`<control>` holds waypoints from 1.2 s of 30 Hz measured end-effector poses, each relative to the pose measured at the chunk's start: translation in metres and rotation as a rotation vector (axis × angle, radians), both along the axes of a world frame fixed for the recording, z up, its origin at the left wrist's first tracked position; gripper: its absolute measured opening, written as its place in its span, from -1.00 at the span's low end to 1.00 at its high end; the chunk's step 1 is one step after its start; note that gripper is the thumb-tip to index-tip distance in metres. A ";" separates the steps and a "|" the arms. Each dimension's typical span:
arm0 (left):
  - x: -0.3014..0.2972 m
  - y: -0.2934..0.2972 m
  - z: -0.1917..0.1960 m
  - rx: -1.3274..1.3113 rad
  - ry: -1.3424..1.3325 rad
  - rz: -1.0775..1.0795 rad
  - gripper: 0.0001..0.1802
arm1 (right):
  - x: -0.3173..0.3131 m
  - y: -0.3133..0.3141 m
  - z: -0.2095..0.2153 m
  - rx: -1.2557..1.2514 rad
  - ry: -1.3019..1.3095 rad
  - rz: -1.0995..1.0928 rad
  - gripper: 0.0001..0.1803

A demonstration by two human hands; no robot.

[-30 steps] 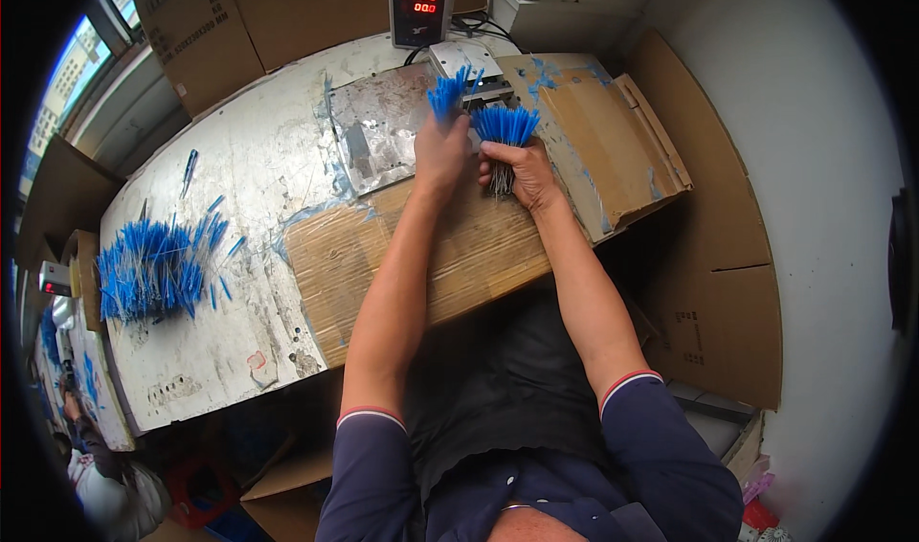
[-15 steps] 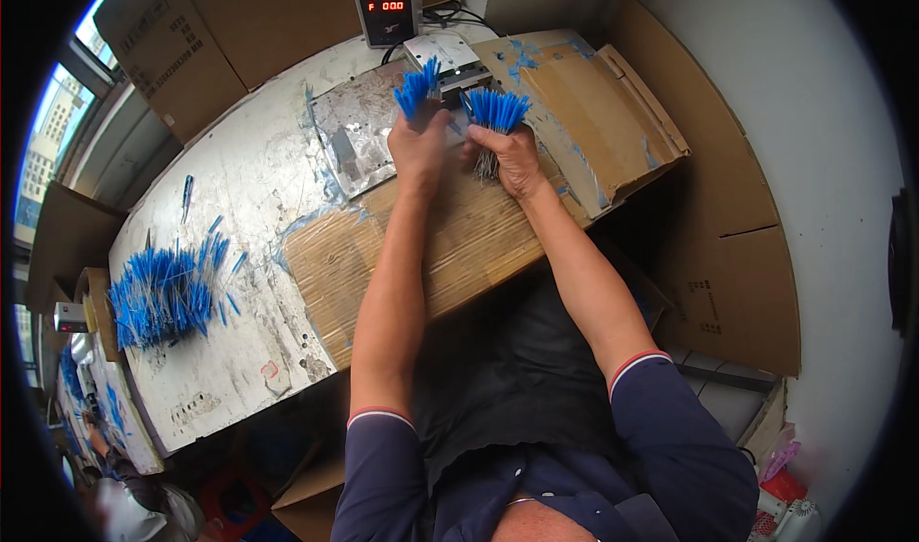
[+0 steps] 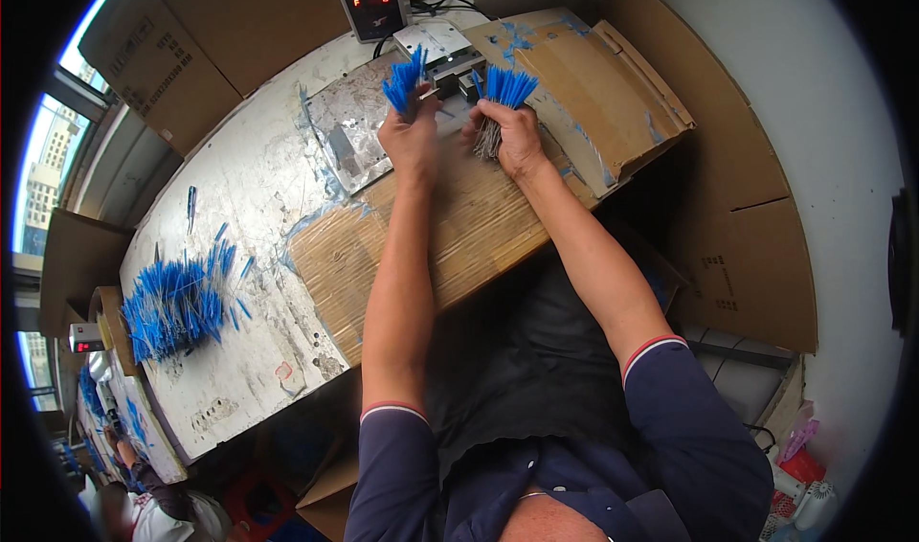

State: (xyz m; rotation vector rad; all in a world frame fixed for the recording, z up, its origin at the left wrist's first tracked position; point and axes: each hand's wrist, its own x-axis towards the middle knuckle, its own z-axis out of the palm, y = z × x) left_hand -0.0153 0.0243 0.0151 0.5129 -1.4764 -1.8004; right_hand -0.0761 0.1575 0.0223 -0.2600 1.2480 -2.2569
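Observation:
My left hand (image 3: 410,147) is closed round a bunch of thin blue-tipped wires (image 3: 403,89), tips pointing up and away from me. A thicker bunch of the same blue-tipped wires (image 3: 510,86) stands in my right hand (image 3: 519,140), its grey wire ends hanging below the fingers. Between and just beyond both hands sits a small metal machine (image 3: 458,61) with a block at its front. The fingertips of both hands are slightly blurred, so any single wire between them cannot be made out. Over on the left of the table lies a large pile of blue-tipped wires (image 3: 177,303).
A box with a red digital display (image 3: 374,4) stands behind the machine. Cardboard (image 3: 421,240) covers the table's near edge, and a taped carton (image 3: 584,87) lies to the right. A pen-like tool (image 3: 191,207) rests above the pile. Another person (image 3: 153,508) works at the lower left.
Both hands, still holding their bunches, have moved slightly farther off toward the machine, and the gap between them looks a little wider. The whole view has shifted slightly.

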 end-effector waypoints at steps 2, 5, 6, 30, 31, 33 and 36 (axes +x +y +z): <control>-0.001 -0.004 -0.004 -0.050 0.064 0.151 -0.78 | 0.005 -0.007 -0.005 -0.073 -0.032 -0.156 -0.79; -0.001 -0.011 -0.001 0.034 0.141 0.289 -0.80 | -0.006 -0.008 -0.011 -0.157 -0.099 -0.341 -0.79; 0.002 -0.017 -0.002 0.045 0.146 0.275 -0.81 | -0.007 -0.008 -0.009 -0.129 -0.095 -0.331 -0.84; 0.003 -0.007 -0.008 -0.221 -0.029 0.312 -0.79 | -0.029 -0.027 -0.011 0.472 0.268 -0.310 -0.85; 0.004 -0.008 -0.008 -0.189 -0.007 0.316 -0.79 | -0.029 -0.029 -0.012 0.474 0.267 -0.309 -0.85; 0.005 -0.009 -0.008 -0.155 0.013 0.322 -0.79 | -0.028 -0.032 -0.011 0.478 0.290 -0.337 -0.85; 0.007 -0.010 -0.009 -0.164 0.004 0.354 -0.79 | -0.024 -0.034 -0.009 0.459 0.255 -0.326 -0.84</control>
